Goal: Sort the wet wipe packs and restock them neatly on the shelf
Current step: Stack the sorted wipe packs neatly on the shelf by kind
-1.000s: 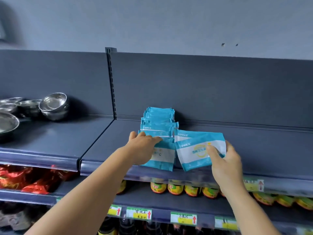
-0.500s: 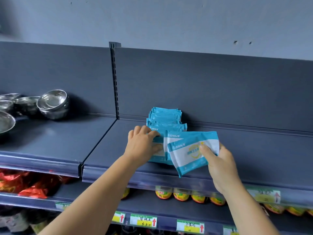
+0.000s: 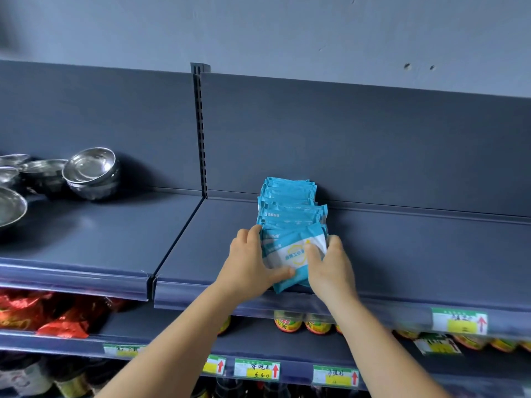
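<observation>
Dark grey shelving (image 3: 402, 254) fills your view. On it, the front wet wipe pack (image 3: 290, 258) leans against the row of packs (image 3: 288, 202) running to the back panel. Your left hand (image 3: 253, 264) and right hand (image 3: 330, 265) grasp it from both sides. Left of that row sit steel bowls (image 3: 90, 173). Restocking looks nearly done; squaring up remains.
</observation>
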`<state>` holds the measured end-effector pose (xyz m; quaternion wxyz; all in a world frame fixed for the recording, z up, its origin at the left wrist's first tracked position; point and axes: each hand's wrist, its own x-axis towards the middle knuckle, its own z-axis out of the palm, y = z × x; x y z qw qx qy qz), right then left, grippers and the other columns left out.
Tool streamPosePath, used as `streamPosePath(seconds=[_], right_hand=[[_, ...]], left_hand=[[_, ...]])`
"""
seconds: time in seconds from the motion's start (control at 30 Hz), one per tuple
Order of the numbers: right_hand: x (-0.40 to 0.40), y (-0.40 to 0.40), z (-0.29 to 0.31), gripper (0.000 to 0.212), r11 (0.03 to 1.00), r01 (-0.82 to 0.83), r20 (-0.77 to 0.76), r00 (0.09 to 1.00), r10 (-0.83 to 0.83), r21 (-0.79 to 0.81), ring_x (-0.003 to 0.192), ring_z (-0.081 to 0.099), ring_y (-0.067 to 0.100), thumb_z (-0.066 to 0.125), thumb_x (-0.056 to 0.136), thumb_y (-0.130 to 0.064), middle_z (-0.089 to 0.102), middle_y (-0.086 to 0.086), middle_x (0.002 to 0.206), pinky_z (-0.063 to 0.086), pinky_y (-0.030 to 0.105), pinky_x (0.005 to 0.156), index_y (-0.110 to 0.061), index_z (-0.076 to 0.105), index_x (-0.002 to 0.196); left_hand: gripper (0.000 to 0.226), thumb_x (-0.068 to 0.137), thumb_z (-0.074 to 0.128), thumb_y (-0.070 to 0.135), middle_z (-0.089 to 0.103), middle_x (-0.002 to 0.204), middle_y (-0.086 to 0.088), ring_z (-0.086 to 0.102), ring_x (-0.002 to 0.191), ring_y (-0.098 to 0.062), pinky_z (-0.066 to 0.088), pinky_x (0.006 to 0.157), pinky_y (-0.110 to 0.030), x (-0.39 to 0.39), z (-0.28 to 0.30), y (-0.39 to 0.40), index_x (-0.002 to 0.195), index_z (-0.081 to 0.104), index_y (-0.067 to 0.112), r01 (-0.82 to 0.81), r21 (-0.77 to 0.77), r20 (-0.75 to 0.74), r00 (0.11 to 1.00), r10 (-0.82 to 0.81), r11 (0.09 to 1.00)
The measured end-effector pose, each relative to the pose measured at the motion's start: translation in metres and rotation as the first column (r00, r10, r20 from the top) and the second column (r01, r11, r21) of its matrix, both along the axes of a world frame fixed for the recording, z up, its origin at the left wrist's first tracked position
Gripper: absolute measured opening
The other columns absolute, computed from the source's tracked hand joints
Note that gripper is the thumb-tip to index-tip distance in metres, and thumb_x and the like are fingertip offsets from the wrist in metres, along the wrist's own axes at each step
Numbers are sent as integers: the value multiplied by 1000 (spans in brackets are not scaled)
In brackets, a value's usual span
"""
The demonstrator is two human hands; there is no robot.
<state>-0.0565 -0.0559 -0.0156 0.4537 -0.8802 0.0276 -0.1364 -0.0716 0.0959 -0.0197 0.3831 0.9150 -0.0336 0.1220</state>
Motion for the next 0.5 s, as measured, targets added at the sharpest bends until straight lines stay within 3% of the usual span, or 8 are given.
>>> streamPosePath(seconds=[0.13,0.23,0.33,0.43,0.5], right_hand=[[-1,-12,5,46,981,-34,-119,993,12,-191,103,54,26,65,82,-40,50,3,115,47,41,89,-14,47,115],[-5,-21,10,67,973,-81,-176,983,43,-218,108,53,21,75,70,-41,48,-1,120,48,39,90,-20,42,124],[-8,-26,11,78,966,-85,-219,975,31,-245,108,53,19,78,67,-42,48,-2,124,48,34,85,-21,36,130],[-4,-27,11,65,965,-139,-279,957,73,-224,98,59,16,77,69,-40,58,-7,116,51,33,80,-22,42,121],[0,-26,12,56,960,-153,-281,956,83,-236,93,60,15,76,69,-37,61,-9,109,53,34,79,-25,46,115]], left_hand=[[86,79,71,45,40,132,2,45,118,-18,43,99,-33,7,6,9,147,22,24,-5,52,-23,1000,6,999],[80,84,69,37,43,135,3,50,115,-19,45,96,-35,9,11,14,148,21,28,35,98,-13,999,-34,995],[84,81,72,37,36,134,2,37,124,-19,38,103,-35,9,9,16,147,20,28,40,92,-22,999,-38,995],[82,79,73,37,47,129,3,50,112,-18,45,94,-34,9,4,19,143,24,28,89,34,-163,983,-82,995],[74,80,72,34,55,123,5,55,103,-15,46,84,-30,10,1,18,139,28,26,97,21,-169,981,-92,995]])
